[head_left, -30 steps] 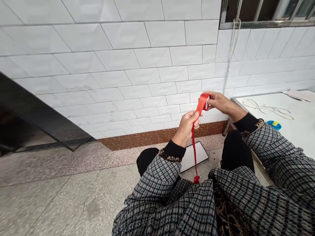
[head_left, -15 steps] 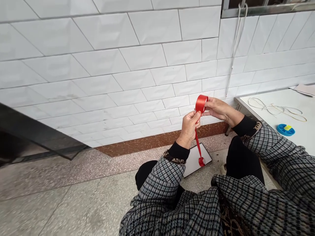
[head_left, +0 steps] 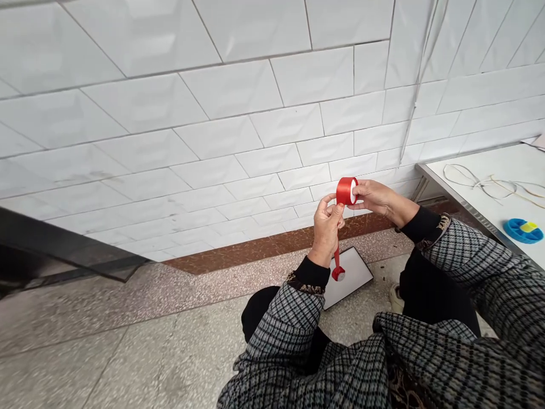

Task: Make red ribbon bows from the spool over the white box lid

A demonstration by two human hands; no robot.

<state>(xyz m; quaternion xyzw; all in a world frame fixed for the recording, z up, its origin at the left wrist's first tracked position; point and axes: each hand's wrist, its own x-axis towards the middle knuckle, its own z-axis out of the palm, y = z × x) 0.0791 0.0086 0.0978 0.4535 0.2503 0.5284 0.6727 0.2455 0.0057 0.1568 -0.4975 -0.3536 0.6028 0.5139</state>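
Note:
My right hand [head_left: 372, 197] holds a roll of red satin ribbon [head_left: 346, 191] by its side, with fingertips against the white core. My left hand [head_left: 326, 230] pinches the ribbon just below the roll between thumb and fingers. A short red ribbon tail [head_left: 336, 259] hangs below my left hand and ends in a small curled tip [head_left: 338, 274]. The tip hangs in front of a black-framed white board [head_left: 353, 277] that leans or lies on the floor beyond my knees. Both my sleeves are checked grey with black cuffs.
A white table [head_left: 481, 170] stands at the right, holding a pale looped cord [head_left: 481, 183] and a round blue container with a yellow patch [head_left: 523, 230]. White tiles cover the wall ahead, above a brown skirting. A dark glass panel [head_left: 63, 241] juts in at the left.
The hanging ribbon is much shorter than one second ago, its tip risen from near my lap to just below my left hand. The view has tilted downward and shifted left.

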